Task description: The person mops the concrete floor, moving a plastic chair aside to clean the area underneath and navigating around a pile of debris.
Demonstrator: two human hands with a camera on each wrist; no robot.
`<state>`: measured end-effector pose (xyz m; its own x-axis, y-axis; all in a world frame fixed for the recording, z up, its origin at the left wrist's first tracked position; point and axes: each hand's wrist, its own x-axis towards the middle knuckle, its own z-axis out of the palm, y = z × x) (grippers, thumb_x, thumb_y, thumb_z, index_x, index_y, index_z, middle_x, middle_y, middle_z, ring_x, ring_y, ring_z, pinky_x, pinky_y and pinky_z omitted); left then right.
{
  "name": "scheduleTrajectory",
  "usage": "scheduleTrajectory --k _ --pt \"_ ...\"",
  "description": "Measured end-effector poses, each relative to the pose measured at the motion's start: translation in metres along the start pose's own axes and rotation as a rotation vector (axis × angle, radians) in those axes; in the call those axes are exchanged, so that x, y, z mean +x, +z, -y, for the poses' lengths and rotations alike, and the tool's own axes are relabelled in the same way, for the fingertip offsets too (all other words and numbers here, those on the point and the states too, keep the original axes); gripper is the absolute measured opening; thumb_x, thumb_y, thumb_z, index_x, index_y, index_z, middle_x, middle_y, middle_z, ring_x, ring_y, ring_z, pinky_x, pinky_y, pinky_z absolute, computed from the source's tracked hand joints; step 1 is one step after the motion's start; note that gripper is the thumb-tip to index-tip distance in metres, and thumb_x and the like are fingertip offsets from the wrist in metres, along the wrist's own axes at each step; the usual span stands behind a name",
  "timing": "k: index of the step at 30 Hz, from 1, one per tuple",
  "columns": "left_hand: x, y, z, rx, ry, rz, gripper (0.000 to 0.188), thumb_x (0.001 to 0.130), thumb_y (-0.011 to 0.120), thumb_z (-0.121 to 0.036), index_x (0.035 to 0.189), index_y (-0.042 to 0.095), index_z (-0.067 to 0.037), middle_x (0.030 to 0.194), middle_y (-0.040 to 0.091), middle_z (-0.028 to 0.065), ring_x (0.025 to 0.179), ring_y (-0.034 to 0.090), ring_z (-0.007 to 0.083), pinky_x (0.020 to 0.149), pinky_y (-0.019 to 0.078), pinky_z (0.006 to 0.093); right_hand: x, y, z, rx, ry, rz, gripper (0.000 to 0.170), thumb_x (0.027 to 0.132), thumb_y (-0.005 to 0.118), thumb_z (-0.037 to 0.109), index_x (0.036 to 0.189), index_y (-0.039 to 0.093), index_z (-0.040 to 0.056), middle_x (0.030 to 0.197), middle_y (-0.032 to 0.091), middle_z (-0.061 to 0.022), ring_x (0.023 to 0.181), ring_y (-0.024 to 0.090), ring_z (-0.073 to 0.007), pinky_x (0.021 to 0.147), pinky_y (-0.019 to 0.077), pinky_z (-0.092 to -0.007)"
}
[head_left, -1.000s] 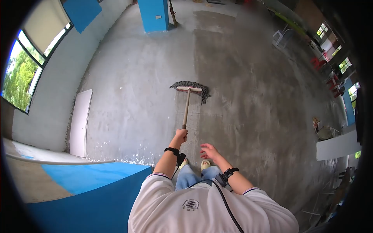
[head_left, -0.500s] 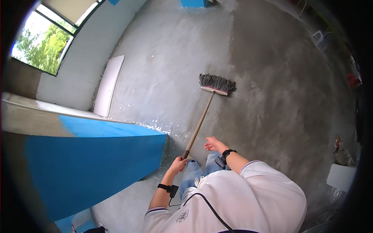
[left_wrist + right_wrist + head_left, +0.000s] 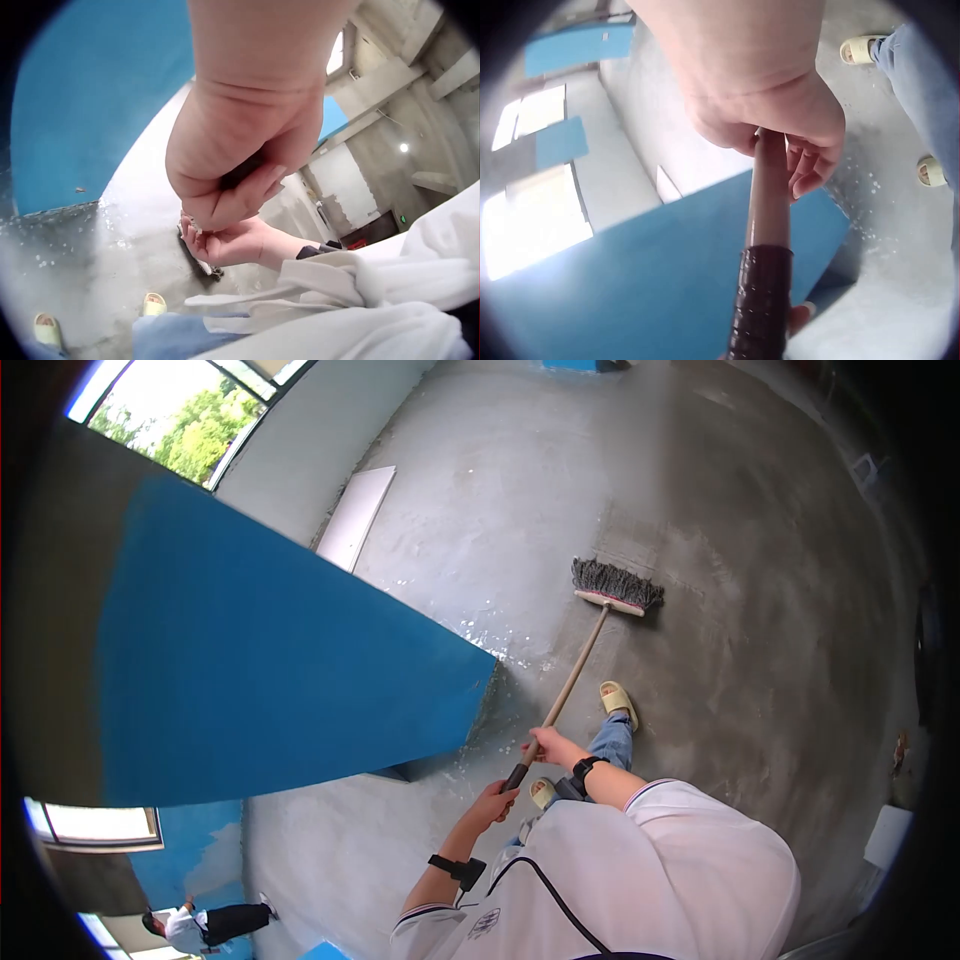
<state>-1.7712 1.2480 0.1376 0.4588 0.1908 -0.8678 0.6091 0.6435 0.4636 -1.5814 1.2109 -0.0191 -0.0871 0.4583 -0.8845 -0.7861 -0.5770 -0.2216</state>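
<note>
A mop with dark grey strands [image 3: 617,582] lies with its head on the concrete floor, its wooden handle [image 3: 580,670] slanting back toward the body. My left hand [image 3: 492,803] grips the dark brown sleeve [image 3: 763,300] at the handle's end; in the left wrist view the fingers of that left hand [image 3: 244,169] curl round it. Farther up, just above the sleeve, my right hand [image 3: 552,746] holds the bare wood. The right wrist view shows this right hand [image 3: 780,120] with thumb on one side of the handle and curled fingers on the other.
A big blue-painted block [image 3: 290,650] juts in at the left, its corner close to the handle. Beyond it a pale panel [image 3: 357,515] leans by the wall. A person [image 3: 205,926] stands at the lower left. White specks [image 3: 490,630] dot the floor.
My right hand, free before, has come onto the handle above the left hand. The view has turned left, and the mop head now appears farther right. One foot has stepped forward.
</note>
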Motion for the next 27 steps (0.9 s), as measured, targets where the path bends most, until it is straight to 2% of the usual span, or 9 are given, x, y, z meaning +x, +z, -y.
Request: scheduleTrajectory --k 3,5,9,12,17,20,22,26,27 --pt "-0.034 -0.052 0.067 0.144 0.007 -0.081 0.025 0.089 0.061 -0.023 0.105 0.057 -0.004 0.067 0.052 0.0007 0.045 0.042 0.0081 0.039 0.0317 0.0242 0.008 0.044 -0.071 -0.195 0.094 0.002 0.022 0.09 0.053 0.023 0.104 0.049 0.0061 0.081 0.064 -0.0124 0.073 0.066 -0.024 0.062 0.0527 -0.0371" --pt "-0.054 -0.077 0.112 0.476 0.199 -0.228 0.026 0.087 0.062 -0.025 0.102 0.064 -0.004 0.065 0.061 0.0027 0.049 0.052 0.0112 0.045 0.04 0.028 0.025 0.052 -0.114 -0.296 0.135 0.068 0.02 0.089 0.055 0.022 0.098 0.053 0.0046 0.078 0.063 -0.012 0.069 0.066 -0.0236 0.058 0.0528 -0.0348" --pt "-0.103 -0.083 0.151 0.585 0.161 -0.542 0.029 0.081 0.066 -0.031 0.099 0.069 -0.007 0.065 0.066 0.0094 0.062 0.066 0.0237 0.059 0.0489 0.0343 0.035 0.08 -0.177 -0.341 0.071 0.049 0.023 0.082 0.062 0.022 0.088 0.056 0.0003 0.073 0.061 -0.0118 0.061 0.063 -0.0207 0.05 0.0508 -0.0324" --pt "-0.08 -0.075 0.183 0.699 0.33 -0.794 0.026 0.078 0.069 -0.028 0.094 0.069 -0.007 0.062 0.063 0.0113 0.058 0.064 0.0272 0.055 0.049 0.0363 0.046 0.073 -0.191 -0.331 0.005 -0.028 0.023 0.08 0.064 0.019 0.084 0.056 -0.0021 0.069 0.06 -0.0119 0.057 0.06 -0.0193 0.047 0.0475 -0.0311" --pt "-0.044 -0.068 0.183 0.745 0.559 -0.867 0.021 0.075 0.073 -0.027 0.086 0.069 -0.009 0.058 0.058 0.014 0.053 0.061 0.0321 0.049 0.0472 0.0382 0.033 0.059 -0.169 -0.431 -0.173 -0.173 0.027 0.077 0.067 0.018 0.084 0.054 -0.0053 0.066 0.058 -0.011 0.055 0.058 -0.0189 0.049 0.0457 -0.0298" --pt "-0.002 -0.052 0.143 0.743 0.495 -0.823 0.022 0.077 0.072 -0.029 0.087 0.069 -0.009 0.06 0.059 0.0148 0.055 0.061 0.0327 0.052 0.0474 0.038 0.048 0.045 -0.141 -0.43 -0.279 -0.408 0.039 0.078 0.07 0.025 0.095 0.052 -0.0063 0.076 0.062 -0.0149 0.063 0.062 -0.0222 0.053 0.0482 -0.0352" --pt "0.024 -0.022 0.094 0.68 0.4 -0.78 0.024 0.081 0.07 -0.03 0.088 0.068 -0.007 0.062 0.059 0.0161 0.055 0.059 0.0325 0.054 0.0472 0.0371 0.097 -0.002 -0.115 -0.255 -0.299 -0.317 0.038 0.079 0.07 0.024 0.099 0.05 -0.0013 0.078 0.062 -0.0126 0.065 0.06 -0.0203 0.055 0.0483 -0.0345" --pt "0.103 0.06 -0.019 0.553 0.4 -0.713 0.028 0.083 0.068 -0.03 0.092 0.068 -0.003 0.065 0.059 0.0184 0.057 0.058 0.0311 0.057 0.0465 0.0368 0.05 -0.082 0.053 -0.135 -0.12 -0.069 0.039 0.083 0.066 0.016 0.112 0.042 0.0048 0.088 0.064 -0.0084 0.075 0.063 -0.0194 0.06 0.0509 -0.0322" --pt "0.121 0.089 -0.048 0.538 0.431 -0.704 0.029 0.084 0.068 -0.03 0.093 0.068 -0.003 0.065 0.059 0.0188 0.057 0.058 0.03 0.058 0.0466 0.0376 0.042 -0.098 0.086 -0.149 -0.159 -0.142 0.045 0.084 0.064 0.013 0.119 0.036 0.008 0.094 0.063 -0.0088 0.075 0.064 -0.0199 0.061 0.052 -0.0321"
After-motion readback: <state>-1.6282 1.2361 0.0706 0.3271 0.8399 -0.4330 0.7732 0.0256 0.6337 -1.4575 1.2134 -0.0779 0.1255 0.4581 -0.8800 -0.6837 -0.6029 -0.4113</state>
